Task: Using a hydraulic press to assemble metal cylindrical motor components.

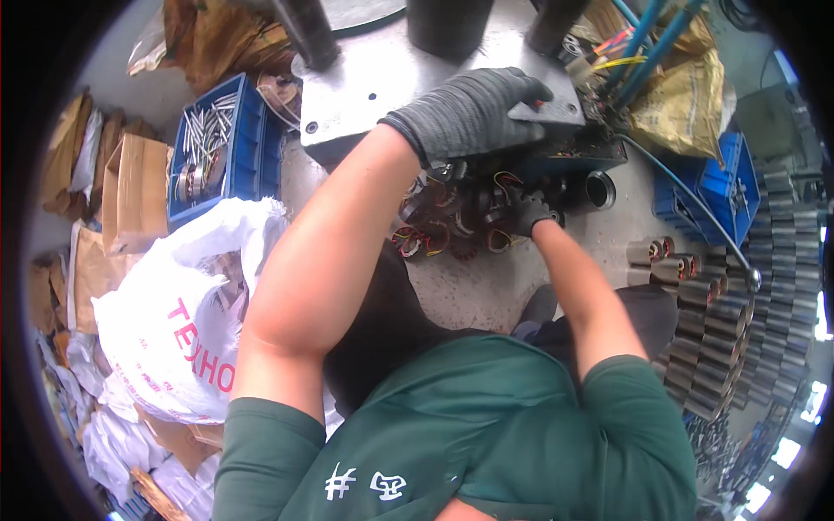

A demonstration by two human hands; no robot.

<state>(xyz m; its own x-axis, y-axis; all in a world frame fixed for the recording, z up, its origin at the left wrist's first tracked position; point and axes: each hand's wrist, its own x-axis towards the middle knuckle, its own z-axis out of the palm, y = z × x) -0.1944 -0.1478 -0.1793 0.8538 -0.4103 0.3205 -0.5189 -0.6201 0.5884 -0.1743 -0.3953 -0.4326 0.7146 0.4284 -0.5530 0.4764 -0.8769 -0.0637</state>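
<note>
My left hand (476, 111), in a grey knitted glove, lies across the front of a thick metal plate (347, 104), fingers stretched to the right and thumb by the front edge. Nothing shows in its grasp. Just below that edge, my right hand (526, 213), in a dark glove, reaches in among motor stators (443, 213) with copper windings and coloured wires. Its fingers are bent against a dark round part, partly hidden in the clutter. Right of this hand, a dark metal cylinder housing (599, 190) lies on its side.
Dark posts (448, 26) rise from the plate. At left stand a blue crate (208, 148) of metal rods, a cardboard box (136, 193) and a white sack (165, 321). On the right are a blue bin (708, 191), a bent metal rod (695, 200) and stacked metal cylinders (721, 347).
</note>
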